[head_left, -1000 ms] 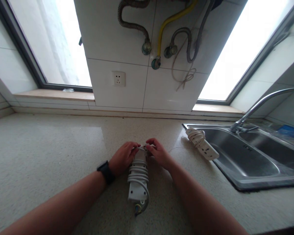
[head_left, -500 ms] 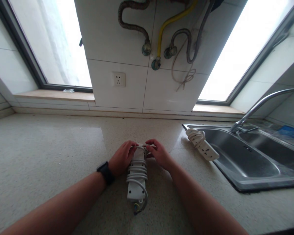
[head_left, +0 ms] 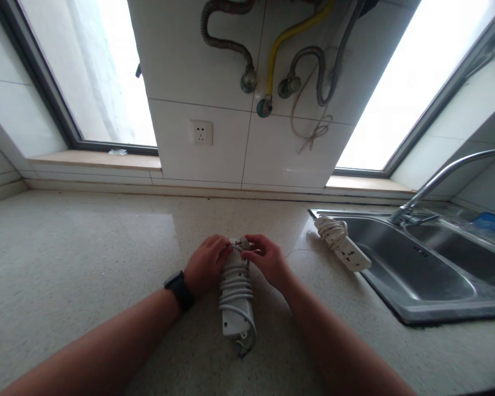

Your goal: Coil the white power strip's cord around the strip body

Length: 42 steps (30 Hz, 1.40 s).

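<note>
A white power strip (head_left: 234, 322) lies on the counter in front of me, its grey cord (head_left: 235, 286) wound around the middle in several turns. At its near end the cord finishes in bare coloured wires (head_left: 242, 347). My left hand (head_left: 208, 261), with a black watch on the wrist, is closed on the strip's far end; its fingertips partly hide that end. Between the fingers of my right hand (head_left: 268, 258) is a small grey plug (head_left: 244, 243), held just above the far end.
Another white power strip (head_left: 348, 250), wrapped in its cord, rests across the rim of the steel sink (head_left: 412, 313) on the right. A tap (head_left: 433, 184) arches over the basin. On the tiled wall are a socket (head_left: 201, 132), hoses and a yellow pipe (head_left: 272, 60).
The near end of the power strip has swung slightly to the right. The plug now shows between my right fingers at the far end. My left hand stays close to the same place.
</note>
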{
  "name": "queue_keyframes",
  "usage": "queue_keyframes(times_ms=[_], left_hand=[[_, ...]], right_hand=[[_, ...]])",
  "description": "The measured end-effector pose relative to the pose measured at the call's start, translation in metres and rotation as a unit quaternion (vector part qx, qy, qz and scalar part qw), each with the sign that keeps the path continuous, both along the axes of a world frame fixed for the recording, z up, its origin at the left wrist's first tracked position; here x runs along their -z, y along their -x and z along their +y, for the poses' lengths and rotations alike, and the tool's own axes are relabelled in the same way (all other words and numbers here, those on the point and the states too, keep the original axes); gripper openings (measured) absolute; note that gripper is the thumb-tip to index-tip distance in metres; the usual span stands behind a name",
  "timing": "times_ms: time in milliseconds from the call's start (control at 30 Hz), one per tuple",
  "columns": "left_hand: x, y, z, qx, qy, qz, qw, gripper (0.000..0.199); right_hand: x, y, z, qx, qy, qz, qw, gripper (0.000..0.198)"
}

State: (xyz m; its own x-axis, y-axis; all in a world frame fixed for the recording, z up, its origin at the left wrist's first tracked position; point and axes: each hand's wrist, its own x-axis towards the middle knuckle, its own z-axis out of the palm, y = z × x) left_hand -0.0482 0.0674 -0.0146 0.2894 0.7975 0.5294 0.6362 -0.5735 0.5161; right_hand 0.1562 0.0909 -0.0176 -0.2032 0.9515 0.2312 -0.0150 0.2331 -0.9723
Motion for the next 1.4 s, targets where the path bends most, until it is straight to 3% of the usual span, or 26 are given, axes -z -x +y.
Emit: queue_keyframes(times_ms=[67,233,367,533,733,900,967,1133,1400], left_hand=[[0.001,0.001,0.001,-0.005,-0.009,0.000,1.000,0.018],[0.000,-0.001,-0.001,0.011,0.005,-0.031,0.999,0.018],[-0.001,-0.007,-0.006,0.020,0.075,-0.104,0.992,0.025],[0.001,-0.015,-0.012,0.055,0.116,-0.134,0.983,0.045],[0.003,-0.017,-0.018,0.072,0.116,-0.110,0.985,0.082],[0.002,-0.019,-0.016,0.059,0.108,-0.130,0.984,0.050],[0.003,-0.020,-0.014,0.054,0.106,-0.147,0.982,0.043],[0.003,-0.019,-0.012,0.068,0.125,-0.194,0.971,0.034],[-0.005,-0.023,-0.020,0.034,0.154,-0.222,0.962,0.030]], right_hand=[[0.002,0.001,0.000,-0.008,-0.011,-0.013,1.000,0.056],[0.006,0.004,0.000,0.036,-0.097,-0.084,0.991,0.042],[-0.001,0.002,-0.004,0.094,-0.218,-0.200,0.951,0.034],[-0.006,0.002,-0.006,0.124,-0.311,-0.268,0.903,0.026],[-0.007,0.008,-0.005,0.133,-0.347,-0.273,0.887,0.021],[-0.012,0.011,-0.008,0.117,-0.393,-0.279,0.868,0.020],[-0.015,0.011,-0.010,0.111,-0.397,-0.279,0.868,0.020],[-0.021,0.008,-0.015,0.082,-0.331,-0.240,0.909,0.014],[-0.021,0.010,-0.016,0.084,-0.254,-0.214,0.940,0.016]])
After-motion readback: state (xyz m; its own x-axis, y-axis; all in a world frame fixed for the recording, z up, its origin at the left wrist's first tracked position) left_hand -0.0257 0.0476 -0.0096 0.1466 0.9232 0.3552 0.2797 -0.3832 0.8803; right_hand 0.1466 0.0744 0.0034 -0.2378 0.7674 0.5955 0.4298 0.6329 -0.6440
